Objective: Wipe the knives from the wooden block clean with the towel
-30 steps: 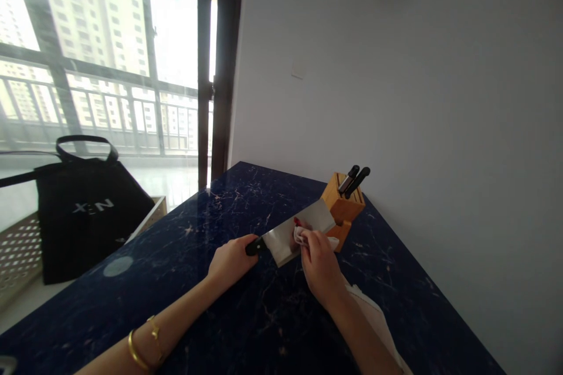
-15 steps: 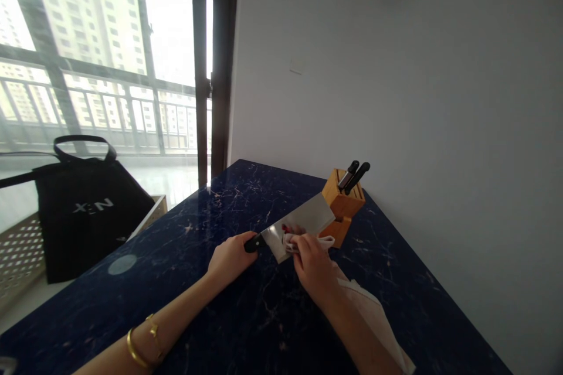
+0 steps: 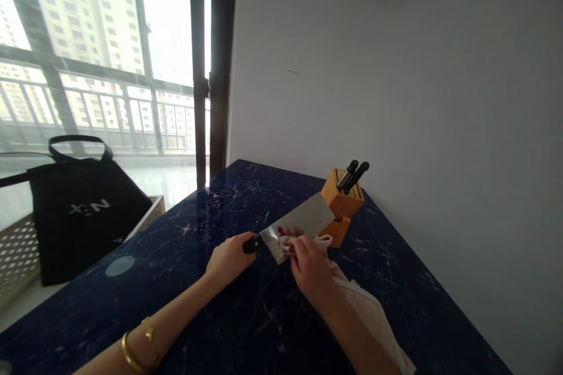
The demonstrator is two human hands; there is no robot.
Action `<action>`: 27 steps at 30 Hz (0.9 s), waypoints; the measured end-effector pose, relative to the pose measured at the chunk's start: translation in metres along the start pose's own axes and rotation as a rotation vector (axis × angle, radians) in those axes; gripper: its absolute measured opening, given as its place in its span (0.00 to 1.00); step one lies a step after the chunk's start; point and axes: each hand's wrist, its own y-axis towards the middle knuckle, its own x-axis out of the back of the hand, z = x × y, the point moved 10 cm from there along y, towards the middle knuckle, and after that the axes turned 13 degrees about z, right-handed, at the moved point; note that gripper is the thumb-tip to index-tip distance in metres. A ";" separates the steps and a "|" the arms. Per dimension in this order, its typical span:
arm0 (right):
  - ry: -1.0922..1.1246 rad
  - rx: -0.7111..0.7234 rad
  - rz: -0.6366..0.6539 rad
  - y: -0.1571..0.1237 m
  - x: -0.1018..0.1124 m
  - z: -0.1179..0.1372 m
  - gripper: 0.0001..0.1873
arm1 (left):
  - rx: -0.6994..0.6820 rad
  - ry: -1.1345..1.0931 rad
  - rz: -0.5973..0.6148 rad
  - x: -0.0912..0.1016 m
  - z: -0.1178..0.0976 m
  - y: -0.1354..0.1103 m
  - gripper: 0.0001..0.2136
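My left hand (image 3: pixel 229 255) is wrapped round the black handle of a cleaver (image 3: pixel 303 215). The cleaver's broad shiny blade points up and to the right, tilted, with its far end in front of the knife block. In my right hand (image 3: pixel 310 266) is a pale cloth (image 3: pixel 367 307), bunched at the fingertips against the lower part of the blade near the handle. The rest of the cloth hangs down under my right forearm. A reflection of the fingers with a spot of red shows in the blade.
A wooden knife block (image 3: pixel 345 202) with two black-handled knives stands on the dark blue marbled table (image 3: pixel 211 205), near the wall. A black bag (image 3: pixel 88 217) lies over a perforated crate (image 3: pixel 17 255) at the left. A pale round mark (image 3: pixel 120 266) shows on the tabletop.
My right hand and the cloth have shifted very slightly left along the blade. The whole view has drifted a little; the left hand's hold on the cleaver is the same.
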 end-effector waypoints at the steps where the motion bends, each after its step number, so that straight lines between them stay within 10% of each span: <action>1: -0.014 0.039 0.047 0.000 -0.005 0.009 0.15 | -0.010 0.000 -0.004 0.000 -0.001 0.000 0.09; 9: 0.040 -0.102 -0.054 0.000 0.005 -0.017 0.15 | -0.023 -0.007 -0.011 0.000 0.001 0.001 0.09; 16: -0.052 0.065 0.129 0.000 -0.021 0.025 0.14 | -0.063 -0.021 -0.028 0.002 -0.002 0.001 0.10; 22: -0.046 -0.109 0.049 0.000 -0.005 -0.001 0.14 | -0.064 -0.047 -0.022 -0.002 0.004 0.004 0.08; 27: -0.064 0.035 0.148 0.000 -0.020 0.022 0.13 | -0.061 -0.059 -0.027 -0.001 0.005 0.004 0.10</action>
